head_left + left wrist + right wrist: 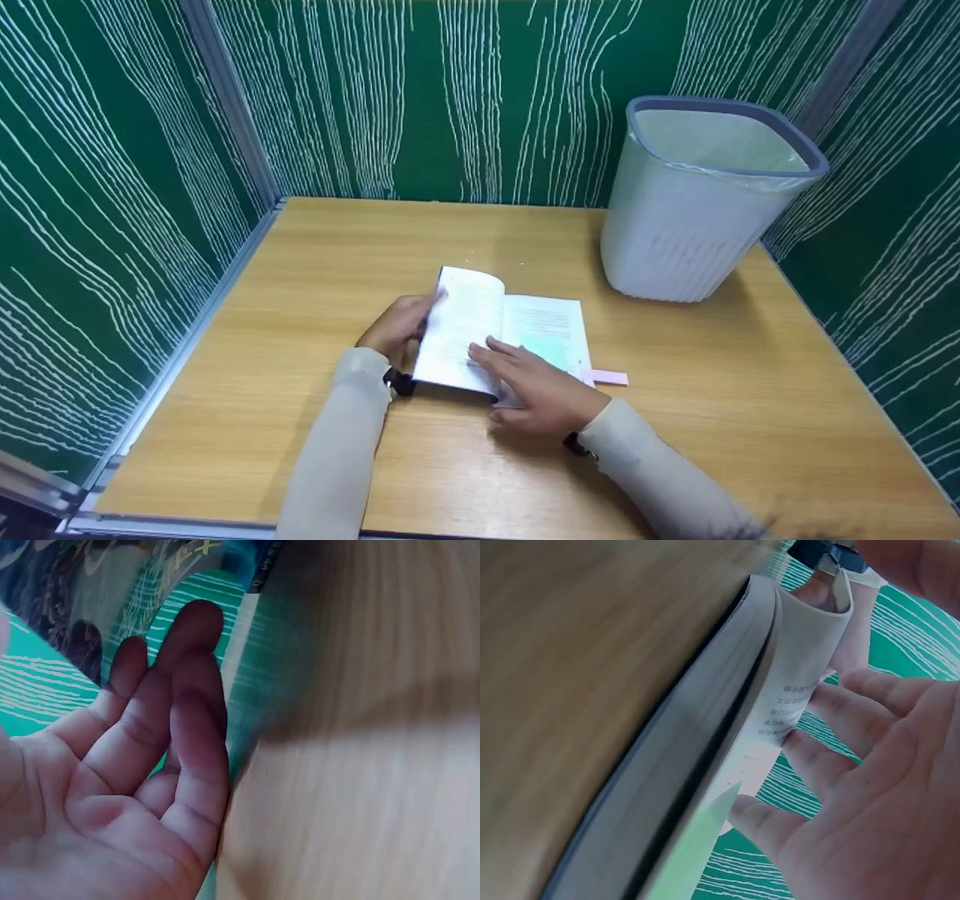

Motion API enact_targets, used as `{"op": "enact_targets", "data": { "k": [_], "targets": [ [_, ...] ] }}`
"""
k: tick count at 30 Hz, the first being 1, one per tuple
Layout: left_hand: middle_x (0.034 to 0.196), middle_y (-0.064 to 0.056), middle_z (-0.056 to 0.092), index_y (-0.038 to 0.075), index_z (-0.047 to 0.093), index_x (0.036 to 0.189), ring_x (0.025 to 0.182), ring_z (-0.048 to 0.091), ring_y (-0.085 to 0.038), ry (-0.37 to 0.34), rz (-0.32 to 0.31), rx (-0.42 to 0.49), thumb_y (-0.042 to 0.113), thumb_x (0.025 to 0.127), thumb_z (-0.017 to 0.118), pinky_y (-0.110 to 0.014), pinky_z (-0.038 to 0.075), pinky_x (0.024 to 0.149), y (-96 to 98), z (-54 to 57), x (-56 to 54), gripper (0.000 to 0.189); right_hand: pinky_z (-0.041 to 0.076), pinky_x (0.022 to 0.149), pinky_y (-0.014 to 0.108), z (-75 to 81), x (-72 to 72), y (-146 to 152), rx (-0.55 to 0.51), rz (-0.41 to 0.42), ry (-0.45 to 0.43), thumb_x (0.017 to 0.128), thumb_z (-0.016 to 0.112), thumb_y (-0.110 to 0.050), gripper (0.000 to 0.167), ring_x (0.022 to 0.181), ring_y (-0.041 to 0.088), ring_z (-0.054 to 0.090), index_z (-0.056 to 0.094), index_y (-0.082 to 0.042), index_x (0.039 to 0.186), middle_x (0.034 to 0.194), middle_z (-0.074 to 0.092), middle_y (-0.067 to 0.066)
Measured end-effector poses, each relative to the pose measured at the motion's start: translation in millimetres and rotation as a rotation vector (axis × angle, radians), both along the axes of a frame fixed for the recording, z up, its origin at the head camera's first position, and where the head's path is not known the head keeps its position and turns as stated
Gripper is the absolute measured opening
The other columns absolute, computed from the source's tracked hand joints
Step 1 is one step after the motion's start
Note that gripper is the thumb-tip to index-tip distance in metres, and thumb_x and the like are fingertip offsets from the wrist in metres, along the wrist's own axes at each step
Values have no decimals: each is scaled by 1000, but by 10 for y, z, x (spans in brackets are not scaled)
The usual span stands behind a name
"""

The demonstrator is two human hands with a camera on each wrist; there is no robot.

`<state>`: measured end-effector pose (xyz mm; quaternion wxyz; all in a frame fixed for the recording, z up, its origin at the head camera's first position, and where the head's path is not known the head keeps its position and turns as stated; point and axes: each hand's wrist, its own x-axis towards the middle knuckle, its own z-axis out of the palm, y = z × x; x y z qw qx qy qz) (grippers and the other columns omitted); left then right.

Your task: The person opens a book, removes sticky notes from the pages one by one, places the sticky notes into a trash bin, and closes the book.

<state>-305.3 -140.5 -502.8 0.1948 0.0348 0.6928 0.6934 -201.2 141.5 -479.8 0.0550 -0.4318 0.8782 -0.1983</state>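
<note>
An open book [463, 330] with printed pages lies on the wooden table, its left side raised and tilted. My left hand [399, 324] holds that raised left side at its outer edge. In the left wrist view its fingers [199, 735] lie against the dark, glossy cover [112, 585]. My right hand [541, 386] is spread over the lower middle of the book, fingertips at the left page near the fold. A pale green sticky note [546, 349] lies on the right page, partly behind the right hand. From the right edge of the book sticks out a pink strip [609, 377].
A grey-white waste bin [675, 232] with a liner and dark rim stands at the back right of the table [322, 255]. Green panels [420, 97] with white wavy lines enclose the back and sides. Tiny white specks lie behind the book.
</note>
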Motion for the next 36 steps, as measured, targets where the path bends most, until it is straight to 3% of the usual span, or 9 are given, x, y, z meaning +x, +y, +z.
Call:
{"op": "enact_targets", "data": {
  "k": [5, 9, 17, 22, 28, 32, 36],
  "targets": [
    [101, -13, 75, 7, 69, 120, 79, 77, -25, 10, -28, -84, 29, 87, 85, -44, 64, 71, 3, -10, 33, 43, 21, 127, 54, 9, -6, 36, -41, -4, -47, 96, 72, -35, 76, 160, 24, 17, 33, -24, 162, 172, 24, -6],
    [100, -13, 76, 9, 70, 119, 78, 77, -25, 20, -7, -148, 29, 86, 86, -41, 63, 70, -2, -7, 30, 42, 23, 126, 52, 8, -29, 128, -66, -66, -97, 96, 73, -35, 65, 159, 21, 21, 45, -29, 155, 171, 28, -7],
    [101, -13, 77, 9, 70, 119, 79, 77, -25, 36, -16, -179, 28, 88, 84, -38, 63, 69, -4, 7, 6, 40, 30, 123, 52, 27, -130, 433, -211, -200, -103, 86, 85, -28, 65, 154, 25, 34, 58, -16, 144, 164, 41, 8],
    [100, -12, 77, 9, 70, 118, 78, 77, -24, 34, -16, -213, 31, 87, 85, -36, 63, 67, -10, -14, 2, 41, 35, 121, 52, -26, -183, 566, -280, -272, -118, 81, 91, -29, 62, 149, 25, 42, 65, -16, 136, 158, 50, 8],
    [100, -12, 77, 10, 69, 118, 78, 77, -26, 18, -33, -217, 33, 86, 86, -40, 63, 67, -16, -25, 1, 43, 33, 122, 54, -76, -221, 624, -249, -316, -150, 73, 95, -30, 62, 147, 28, 44, 70, -19, 129, 154, 54, 7],
    [101, -11, 77, 10, 71, 118, 80, 77, -24, 52, -52, -210, 31, 86, 86, -36, 63, 70, -14, -35, -17, 42, 33, 122, 54, -92, -230, 633, -203, -329, -162, 73, 96, -31, 61, 147, 28, 44, 71, -23, 127, 153, 55, 5],
    [106, -11, 77, 12, 73, 118, 86, 77, -26, 40, -51, -181, 30, 84, 88, -37, 63, 74, -12, -27, -16, 41, 33, 122, 54, -93, -225, 639, -185, -342, -162, 73, 95, -29, 58, 146, 28, 45, 72, -23, 126, 151, 57, 4]
  ]
}}
